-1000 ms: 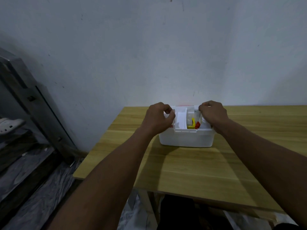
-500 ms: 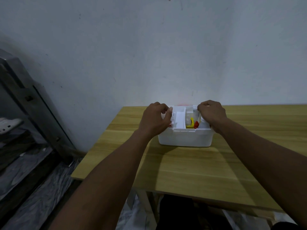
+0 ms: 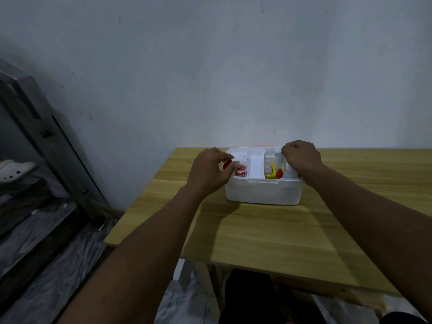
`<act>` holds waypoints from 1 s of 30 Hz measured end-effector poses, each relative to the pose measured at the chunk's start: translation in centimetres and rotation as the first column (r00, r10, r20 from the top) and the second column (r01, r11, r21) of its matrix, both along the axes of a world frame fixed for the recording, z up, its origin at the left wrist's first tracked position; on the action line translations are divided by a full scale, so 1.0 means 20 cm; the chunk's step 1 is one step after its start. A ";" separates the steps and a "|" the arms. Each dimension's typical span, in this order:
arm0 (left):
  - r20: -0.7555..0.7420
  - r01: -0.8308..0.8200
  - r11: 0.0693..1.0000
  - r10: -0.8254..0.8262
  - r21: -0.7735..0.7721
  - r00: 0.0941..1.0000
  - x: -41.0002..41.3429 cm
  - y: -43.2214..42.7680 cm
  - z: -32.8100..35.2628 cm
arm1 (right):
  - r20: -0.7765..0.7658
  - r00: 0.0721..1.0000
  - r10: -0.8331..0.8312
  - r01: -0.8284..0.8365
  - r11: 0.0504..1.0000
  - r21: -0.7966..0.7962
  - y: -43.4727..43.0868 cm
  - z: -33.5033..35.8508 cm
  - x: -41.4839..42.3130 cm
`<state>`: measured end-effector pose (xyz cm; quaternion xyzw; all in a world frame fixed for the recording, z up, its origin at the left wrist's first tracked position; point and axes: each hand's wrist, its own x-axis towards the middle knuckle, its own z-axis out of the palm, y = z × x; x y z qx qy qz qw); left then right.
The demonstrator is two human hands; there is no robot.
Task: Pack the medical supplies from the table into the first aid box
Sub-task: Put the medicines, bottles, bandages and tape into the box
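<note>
The white first aid box (image 3: 261,192) stands on the wooden table (image 3: 268,232) near the wall, with its top uncovered. A white divider (image 3: 256,167) runs down its middle. In the left compartment lies a red and white roll (image 3: 240,171). The right compartment holds a yellow piece (image 3: 271,171), a red piece (image 3: 279,173) and a white bottle (image 3: 288,171). My left hand (image 3: 208,174) curls over the box's left rim, with its fingertips beside a small red piece (image 3: 226,163). At the right back corner, my right hand (image 3: 301,157) is closed on the rim, above the bottle.
The box sits close to the pale wall (image 3: 233,78). A dark metal rack (image 3: 35,127) leans at the left, with a white shoe (image 3: 14,171) on it. The table's left edge drops off to a floor covered in plastic sheet (image 3: 53,265).
My left hand has slid a little to the left and back, uncovering the red and white roll. My right hand stays on the right end. The box has not shifted.
</note>
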<state>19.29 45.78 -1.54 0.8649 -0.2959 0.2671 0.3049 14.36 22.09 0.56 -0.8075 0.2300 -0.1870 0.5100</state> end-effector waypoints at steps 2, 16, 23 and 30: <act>-0.006 0.002 1.000 -0.002 0.012 1.000 0.00 0.00 0.00 | -0.004 1.000 -0.003 0.003 1.000 -0.002 0.00 0.00 0.00; -0.066 0.062 0.996 -0.058 0.061 0.996 -0.02 0.01 0.08 | 0.009 1.000 -0.011 0.011 1.000 -0.008 0.01 0.01 0.00; -0.124 0.051 0.989 -0.034 0.139 0.992 -0.02 0.00 0.10 | 0.013 1.000 -0.020 0.020 1.000 0.001 0.01 0.01 -0.01; -0.158 0.067 0.995 -0.055 0.071 0.986 -0.01 0.02 0.07 | 0.009 0.999 -0.034 0.034 0.999 -0.003 0.02 0.03 -0.03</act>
